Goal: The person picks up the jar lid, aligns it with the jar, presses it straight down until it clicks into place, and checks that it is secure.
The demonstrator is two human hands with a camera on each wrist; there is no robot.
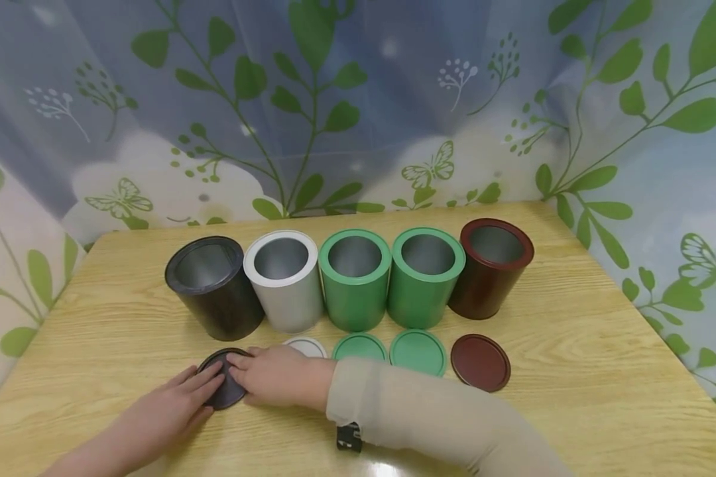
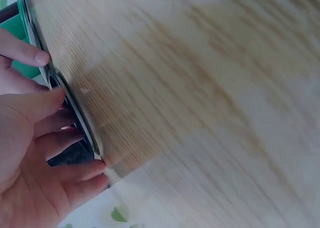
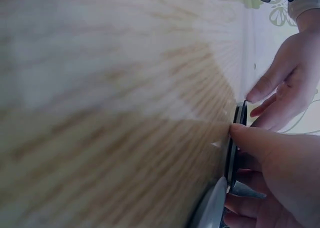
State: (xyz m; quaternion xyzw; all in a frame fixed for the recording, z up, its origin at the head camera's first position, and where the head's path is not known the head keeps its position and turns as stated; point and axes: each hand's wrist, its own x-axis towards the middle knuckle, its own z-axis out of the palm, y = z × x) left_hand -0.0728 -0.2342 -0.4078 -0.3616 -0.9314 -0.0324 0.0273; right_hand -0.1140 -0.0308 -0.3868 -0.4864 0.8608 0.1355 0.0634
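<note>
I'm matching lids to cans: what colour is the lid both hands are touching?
The lid is black or nearly so, clearest in the head view.

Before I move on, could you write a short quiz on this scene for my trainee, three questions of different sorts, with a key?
1. Multiple choice: which lid do both the left hand and the right hand touch?
(a) the dark red round lid
(b) the black round lid
(c) the green round lid

2. True or false: in the head view, the dark red, metal-looking cylindrical can stands at the right end of the row.

3. Count: how many green, metal-looking cylindrical cans stand in the row?

Key: 1: b. 2: true. 3: two.
</note>
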